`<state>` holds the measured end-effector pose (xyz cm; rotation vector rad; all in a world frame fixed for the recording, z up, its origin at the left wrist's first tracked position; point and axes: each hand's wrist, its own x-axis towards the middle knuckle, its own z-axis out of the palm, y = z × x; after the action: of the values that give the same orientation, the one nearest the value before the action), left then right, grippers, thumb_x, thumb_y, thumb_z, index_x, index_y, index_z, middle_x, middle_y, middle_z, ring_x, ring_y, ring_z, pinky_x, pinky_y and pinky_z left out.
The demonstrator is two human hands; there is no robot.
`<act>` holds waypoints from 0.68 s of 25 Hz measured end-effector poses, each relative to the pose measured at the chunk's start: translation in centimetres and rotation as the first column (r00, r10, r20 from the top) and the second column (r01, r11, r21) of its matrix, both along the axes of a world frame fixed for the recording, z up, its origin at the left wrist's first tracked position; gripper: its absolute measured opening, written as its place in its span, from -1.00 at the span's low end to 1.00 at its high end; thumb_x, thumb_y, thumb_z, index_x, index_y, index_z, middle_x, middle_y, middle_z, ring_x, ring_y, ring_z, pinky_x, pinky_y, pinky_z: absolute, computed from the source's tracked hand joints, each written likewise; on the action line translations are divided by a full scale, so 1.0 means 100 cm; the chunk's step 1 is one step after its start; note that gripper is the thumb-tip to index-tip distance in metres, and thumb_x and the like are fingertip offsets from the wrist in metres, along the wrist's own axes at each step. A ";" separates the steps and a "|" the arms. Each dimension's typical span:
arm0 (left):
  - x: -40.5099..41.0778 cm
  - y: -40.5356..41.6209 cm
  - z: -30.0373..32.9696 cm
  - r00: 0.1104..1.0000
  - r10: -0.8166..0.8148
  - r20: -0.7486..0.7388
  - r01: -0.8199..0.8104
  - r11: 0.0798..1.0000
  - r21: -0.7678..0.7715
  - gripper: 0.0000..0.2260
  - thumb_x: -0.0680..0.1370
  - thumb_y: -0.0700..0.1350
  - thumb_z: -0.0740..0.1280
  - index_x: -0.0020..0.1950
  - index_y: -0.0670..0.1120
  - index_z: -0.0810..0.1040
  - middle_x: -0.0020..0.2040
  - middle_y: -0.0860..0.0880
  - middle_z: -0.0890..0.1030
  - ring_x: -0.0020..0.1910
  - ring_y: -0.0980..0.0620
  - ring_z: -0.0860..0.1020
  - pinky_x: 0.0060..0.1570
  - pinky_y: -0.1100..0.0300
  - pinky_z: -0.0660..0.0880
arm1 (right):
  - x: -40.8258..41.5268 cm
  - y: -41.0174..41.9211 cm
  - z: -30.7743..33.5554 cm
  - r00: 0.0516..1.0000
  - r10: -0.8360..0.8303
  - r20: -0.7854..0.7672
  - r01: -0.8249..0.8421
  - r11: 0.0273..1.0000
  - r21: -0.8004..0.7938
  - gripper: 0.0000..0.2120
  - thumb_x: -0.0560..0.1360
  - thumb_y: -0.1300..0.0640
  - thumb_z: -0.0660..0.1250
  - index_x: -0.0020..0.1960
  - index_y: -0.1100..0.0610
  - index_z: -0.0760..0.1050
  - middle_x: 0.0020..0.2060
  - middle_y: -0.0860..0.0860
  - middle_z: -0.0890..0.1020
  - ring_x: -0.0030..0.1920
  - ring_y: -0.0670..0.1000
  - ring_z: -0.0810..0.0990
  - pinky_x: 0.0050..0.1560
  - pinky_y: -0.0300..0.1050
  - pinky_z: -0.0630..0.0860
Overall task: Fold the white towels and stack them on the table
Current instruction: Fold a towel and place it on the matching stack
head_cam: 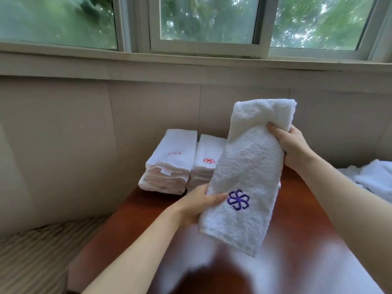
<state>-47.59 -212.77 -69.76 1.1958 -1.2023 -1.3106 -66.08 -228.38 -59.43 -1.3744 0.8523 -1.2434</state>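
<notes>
Both hands, left hand (199, 203) and right hand (291, 145), grip a folded towel (246, 166) above the table (297, 240); two stacks (169, 164) sit far left.

The towel (250, 166) above the bench (297, 240) is white terry cloth, nubby and matt, with a purple stitched emblem (238, 199). The bench is reddish-brown wood, polished so glossy that it mirrors the light. At the bench's far edge, two stacks of towels (169, 162) show the same looped cloth with red stitching.
</notes>
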 end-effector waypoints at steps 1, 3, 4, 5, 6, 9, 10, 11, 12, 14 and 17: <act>-0.001 -0.016 0.013 0.999 0.030 -0.028 -0.030 1.000 -0.002 -0.70 0.57 -0.15 0.31 0.29 -0.19 0.47 0.15 -0.18 0.62 0.10 -0.14 0.62 0.12 -0.01 0.55 | 0.002 -0.020 0.008 1.000 -0.002 -0.012 0.002 1.000 -0.010 -0.79 0.51 0.07 0.38 0.11 0.10 0.52 0.04 0.09 0.64 -0.01 0.07 0.66 0.02 0.06 0.60; -0.005 -0.049 0.040 0.993 0.082 -0.083 -0.085 0.996 -0.030 -0.75 0.58 -0.15 0.30 0.22 -0.22 0.52 0.10 -0.20 0.64 0.08 -0.17 0.62 0.10 -0.02 0.56 | 0.006 -0.060 0.031 1.000 -0.013 -0.016 0.013 1.000 -0.026 -0.78 0.52 0.08 0.35 0.14 0.13 0.51 -0.02 0.07 0.64 -0.13 0.01 0.68 -0.02 0.04 0.61; -0.008 -0.068 0.055 0.989 0.099 -0.114 -0.105 0.993 -0.052 -0.79 0.58 -0.15 0.29 0.16 -0.23 0.56 0.05 -0.19 0.66 0.02 -0.15 0.64 0.05 0.03 0.59 | 0.006 -0.080 0.046 1.000 -0.001 -0.020 0.000 1.000 -0.031 -0.78 0.53 0.05 0.34 0.12 0.14 0.51 -0.04 0.06 0.65 -0.17 -0.02 0.69 -0.02 0.02 0.61; -0.011 -0.090 0.069 0.984 0.109 -0.141 -0.119 0.991 -0.067 -0.82 0.59 -0.16 0.28 0.09 -0.24 0.58 -0.01 -0.17 0.67 -0.07 -0.11 0.66 -0.05 0.09 0.61 | 0.006 -0.104 0.062 0.999 0.033 -0.040 -0.034 0.999 -0.030 -0.72 0.53 -0.03 0.33 0.13 0.13 0.51 -0.04 0.04 0.65 -0.16 -0.03 0.69 -0.05 -0.01 0.62; -0.016 -0.117 0.081 0.979 0.112 -0.168 -0.126 0.990 -0.071 -0.82 0.59 -0.17 0.27 0.05 -0.25 0.59 -0.07 -0.16 0.68 -0.16 -0.06 0.67 -0.15 0.15 0.61 | 0.004 -0.127 0.077 0.994 0.089 -0.055 -0.090 0.996 -0.007 -0.60 0.50 -0.16 0.30 0.17 0.12 0.49 0.00 0.03 0.64 -0.10 -0.01 0.68 -0.11 -0.04 0.63; -0.035 -0.196 0.094 0.950 0.179 -0.255 -0.177 0.984 0.028 -0.81 0.61 -0.17 0.23 0.03 -0.26 0.57 -0.12 -0.14 0.63 -0.30 0.00 0.62 -0.36 0.21 0.58 | -0.004 -0.194 0.082 0.966 0.030 -0.256 -0.011 0.997 0.076 -0.21 0.32 -0.42 0.33 0.37 0.02 0.25 0.19 -0.06 0.48 0.03 0.07 0.59 -0.07 0.12 0.59; -0.042 -0.218 0.088 0.946 0.211 -0.246 -0.197 0.977 0.081 -0.82 0.62 -0.17 0.22 0.03 -0.24 0.56 -0.12 -0.14 0.61 -0.31 0.00 0.59 -0.41 0.21 0.56 | -0.008 -0.210 0.066 0.913 -0.057 -0.404 0.083 0.995 0.048 -0.12 0.27 -0.45 0.33 0.43 -0.05 0.15 0.24 -0.07 0.42 0.11 0.09 0.54 0.05 0.23 0.51; -0.049 -0.236 0.076 0.951 0.232 -0.203 -0.207 0.969 0.134 -0.84 0.62 -0.18 0.23 0.06 -0.22 0.55 -0.13 -0.13 0.59 -0.31 0.00 0.57 -0.46 0.20 0.55 | -0.010 -0.222 0.042 0.838 -0.080 -0.540 0.110 0.994 0.023 -0.09 0.24 -0.46 0.32 0.45 -0.11 0.11 0.31 -0.07 0.39 0.22 0.11 0.47 0.16 0.29 0.43; -0.054 -0.247 0.063 0.964 0.230 -0.136 -0.205 0.962 0.178 -0.86 0.61 -0.19 0.23 0.08 -0.20 0.54 -0.13 -0.13 0.58 -0.30 -0.01 0.55 -0.48 0.18 0.54 | -0.008 -0.220 0.015 0.759 -0.046 -0.650 0.081 0.996 0.024 -0.11 0.27 -0.45 0.32 0.46 -0.12 0.11 0.37 -0.08 0.35 0.31 0.11 0.41 0.23 0.29 0.37; -0.059 -0.257 0.043 0.975 0.220 -0.026 -0.210 0.955 0.210 -0.92 0.60 -0.22 0.23 0.03 -0.17 0.51 -0.15 -0.12 0.55 -0.28 -0.01 0.52 -0.47 0.20 0.53 | -0.004 -0.210 -0.036 0.608 0.097 -0.788 -0.046 0.995 0.087 -0.27 0.42 -0.31 0.31 0.48 -0.05 0.18 0.42 -0.08 0.31 0.39 0.07 0.33 0.33 0.12 0.32; -0.057 -0.255 0.043 0.956 0.291 -0.036 -0.281 0.943 0.176 -0.89 0.62 -0.24 0.19 -0.07 -0.18 0.48 -0.22 -0.08 0.52 -0.30 0.03 0.49 -0.41 0.24 0.49 | -0.003 -0.198 -0.058 0.602 0.027 -0.798 -0.095 0.995 -0.037 -0.57 0.53 -0.09 0.27 0.29 0.14 0.43 0.23 0.03 0.51 0.24 0.11 0.47 0.15 -0.08 0.41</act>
<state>-53.32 -238.25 -65.43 1.3844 -0.8476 -1.2358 -66.35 -248.19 -65.26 -2.0547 1.3547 -0.5421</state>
